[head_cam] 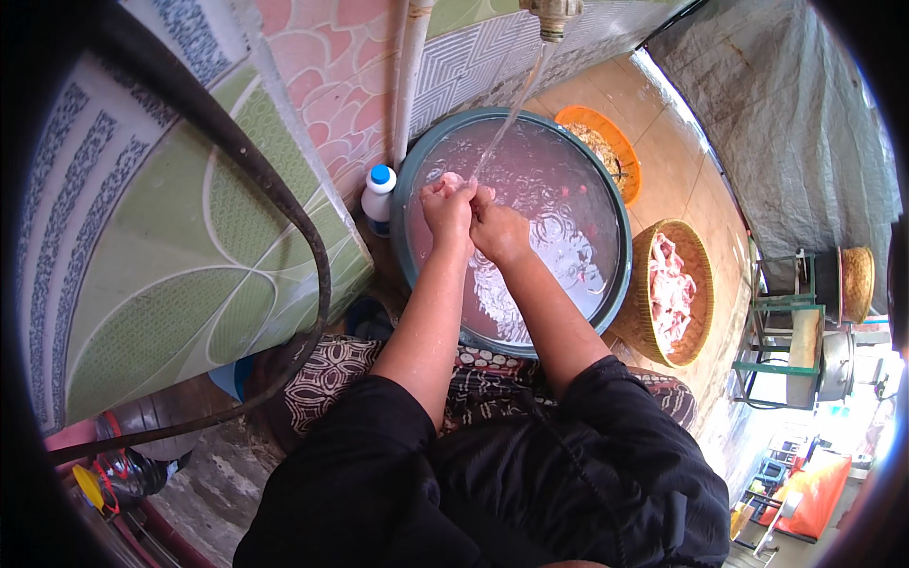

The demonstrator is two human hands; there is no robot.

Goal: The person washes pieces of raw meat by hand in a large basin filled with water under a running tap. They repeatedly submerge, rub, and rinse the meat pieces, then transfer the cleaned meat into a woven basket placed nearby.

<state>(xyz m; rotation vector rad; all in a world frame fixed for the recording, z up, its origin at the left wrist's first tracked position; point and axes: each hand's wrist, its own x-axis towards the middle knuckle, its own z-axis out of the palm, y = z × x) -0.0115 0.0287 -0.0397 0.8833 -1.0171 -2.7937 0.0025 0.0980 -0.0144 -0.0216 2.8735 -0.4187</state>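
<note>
Both my hands hold a piece of pale pink raw meat (449,183), possibly chicken, just above the water in a large round dark-green tub (625,248). My left hand (449,209) grips it from the left, and my right hand (499,228) meets it from the right, fingertips together. Water runs from a tap (552,21) in a thin stream that comes down beside my fingers. Cloudy pinkish water (529,160) fills the tub, with ripples and a few small pink bits in it. My fingers hide part of the piece.
A woven bamboo basket (639,305) of raw meat pieces (671,291) stands right of the tub. Behind it lies an orange basin (630,160) with scraps. A white bottle with a blue cap (378,186) stands by the tiled wall (355,78). A black hose (284,199) hangs at left.
</note>
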